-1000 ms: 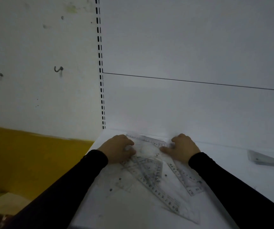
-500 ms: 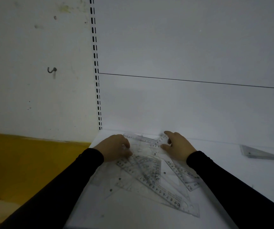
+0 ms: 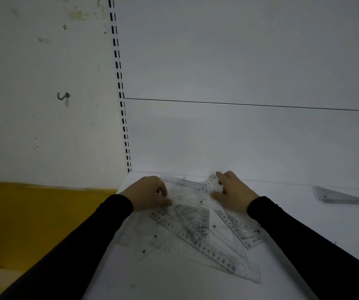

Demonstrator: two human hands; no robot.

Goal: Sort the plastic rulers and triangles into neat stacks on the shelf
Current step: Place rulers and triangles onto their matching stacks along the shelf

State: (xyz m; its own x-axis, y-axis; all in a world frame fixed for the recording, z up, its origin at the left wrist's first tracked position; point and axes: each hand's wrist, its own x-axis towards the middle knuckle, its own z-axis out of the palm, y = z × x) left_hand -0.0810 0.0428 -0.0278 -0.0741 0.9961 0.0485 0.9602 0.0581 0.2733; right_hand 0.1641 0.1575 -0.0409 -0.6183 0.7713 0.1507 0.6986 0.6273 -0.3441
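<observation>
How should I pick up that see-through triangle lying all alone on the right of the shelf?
The lone clear plastic triangle lies flat on the white shelf, apart from the pile. Probably best to come from the front, slide a fingertip under its near long edge, then pinch the wide left end; its right tip tapers too thin to hold.

Rulers and triangles (image 3: 198,230): clear, glossy plastic (black printed scales). Shelf (image 3: 304,224): smooth, matt white surface. Sleeves (image 3: 299,239): matt black cloth. Wall (image 3: 33,126): scuffed, matt paint.
</observation>
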